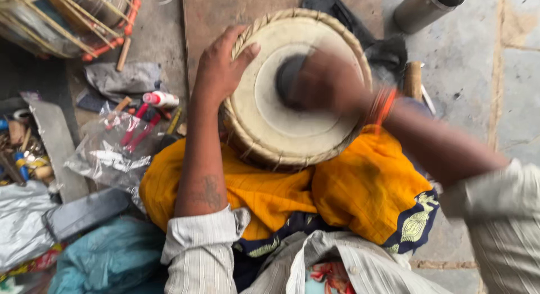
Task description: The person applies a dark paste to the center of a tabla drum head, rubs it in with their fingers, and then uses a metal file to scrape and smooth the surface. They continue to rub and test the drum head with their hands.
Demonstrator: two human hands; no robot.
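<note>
A small hand drum [270, 122] with a pale skin head, a dark round centre patch and a braided rim rests on a yellow cloth [360, 187] over my lap. My left hand [222, 63] grips the drum's left rim, fingers curled over the edge. My right hand [326, 80] is blurred with motion and lies on the drum head over the dark centre patch. Whether it holds anything I cannot tell. Orange threads circle my right wrist.
A second drum with cane lacing and orange beads [73, 18] lies at top left. Red-handled tools in a clear plastic bag [124, 136], a white and red tube [160, 98], a metal cylinder [427, 7], a wooden handle [413, 79] and a blue bag [107, 257] surround me.
</note>
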